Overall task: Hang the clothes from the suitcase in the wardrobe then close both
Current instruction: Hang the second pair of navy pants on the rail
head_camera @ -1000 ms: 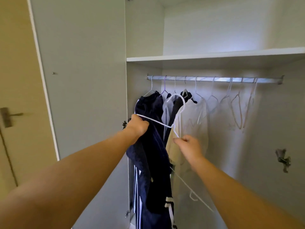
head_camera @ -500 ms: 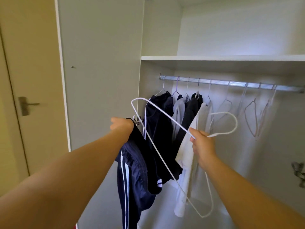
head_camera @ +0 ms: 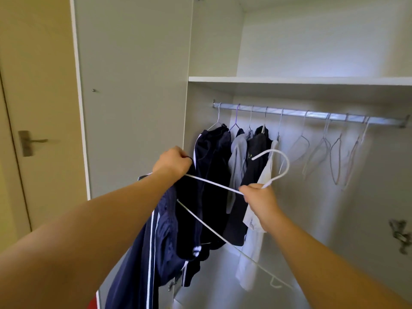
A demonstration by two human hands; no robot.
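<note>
I stand before the open wardrobe (head_camera: 214, 52). My left hand (head_camera: 172, 163) grips the top of a navy garment with white stripes (head_camera: 142, 253), which hangs down below my forearm. My right hand (head_camera: 258, 197) pinches the neck of a white wire hanger (head_camera: 211, 181); its hook curves up to the right and one arm runs across to my left hand. Behind them, dark, grey and white clothes (head_camera: 238, 166) hang at the left end of the metal rail (head_camera: 312, 113). The suitcase is out of view.
Several bare hangers (head_camera: 334, 157) hang on the right half of the rail. A shelf (head_camera: 289, 80) runs above it. The left wardrobe door (head_camera: 133, 97) stands open beside a room door with a handle (head_camera: 31, 142). A metal hinge (head_camera: 400, 236) sits at right.
The hanger has turned: its hook now points up and right, and one arm lies against my left hand. Both hands have come closer together in front of the hung clothes.
</note>
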